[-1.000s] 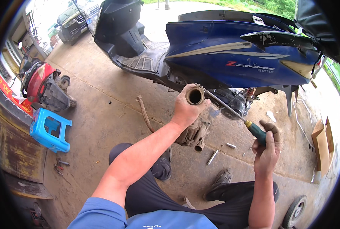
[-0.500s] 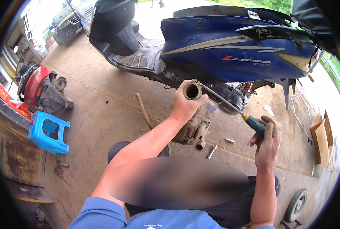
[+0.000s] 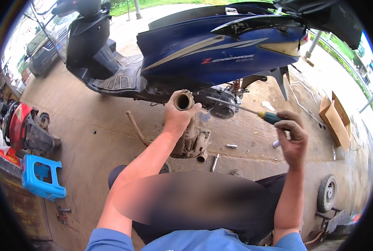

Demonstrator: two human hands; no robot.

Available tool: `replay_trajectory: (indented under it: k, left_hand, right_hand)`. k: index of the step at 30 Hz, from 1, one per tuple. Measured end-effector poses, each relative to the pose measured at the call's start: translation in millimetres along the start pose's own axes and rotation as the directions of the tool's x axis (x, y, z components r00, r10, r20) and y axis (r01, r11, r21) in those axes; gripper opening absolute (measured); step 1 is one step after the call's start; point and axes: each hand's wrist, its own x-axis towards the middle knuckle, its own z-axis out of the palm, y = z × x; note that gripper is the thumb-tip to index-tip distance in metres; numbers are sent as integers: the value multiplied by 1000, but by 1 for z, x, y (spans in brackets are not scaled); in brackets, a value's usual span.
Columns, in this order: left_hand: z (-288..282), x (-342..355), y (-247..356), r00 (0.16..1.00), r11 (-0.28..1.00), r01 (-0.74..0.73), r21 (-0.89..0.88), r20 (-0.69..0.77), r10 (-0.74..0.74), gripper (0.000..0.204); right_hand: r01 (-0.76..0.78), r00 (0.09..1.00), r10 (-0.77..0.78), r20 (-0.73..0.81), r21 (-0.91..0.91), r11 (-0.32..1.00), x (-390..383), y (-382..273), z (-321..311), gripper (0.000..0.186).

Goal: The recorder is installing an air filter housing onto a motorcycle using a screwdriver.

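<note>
My left hand is wrapped around the upper end of a grimy metal tube, its round mouth turned up toward me. Below the hand, the tube joins a dirty, bulky metal casting with a second round opening at its lower end. In my right hand is a screwdriver with a green handle, yellow collar and long thin shaft. The handle sits between thumb and fingers. Its shaft points left, with the tip a little to the right of the tube's mouth and apart from it.
A blue scooter stands across the far side. On the floor lie a socket-like metal piece and a metal rod. A blue plastic stool and red scooter are at left; a cardboard box and small wheel at right.
The screwdriver has swung to a flatter angle, its tip drawing away from the tube's rim. My left hand still grips the tube. The whole view has shifted to the right.
</note>
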Motion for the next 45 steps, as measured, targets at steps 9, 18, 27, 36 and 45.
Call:
replay_trajectory:
  k: [9,18,27,36,45]
  left_hand:
    - [1,-3,-1,992,964,106,-245,92,-86,37]
    - [-5,-12,-20,969,959,180,-218,209,-134,37]
    - [26,-7,-30,926,955,223,-195,350,-145,42]
    - [26,2,-9,910,878,244,-412,409,-62,44]
    - [15,-15,-54,928,840,307,-448,336,-161,35]
  right_hand:
    - [-775,583,812,-22,285,564,-214,151,-97,26]
    - [-907,272,947,170,-283,311,-437,270,33,26]
    - [-889,312,919,242,-266,373,-463,270,22,28]
    - [-767,591,804,64,-262,585,-226,237,-96,32]
    - [-202,629,440,641,-412,888,39,168,29,44]
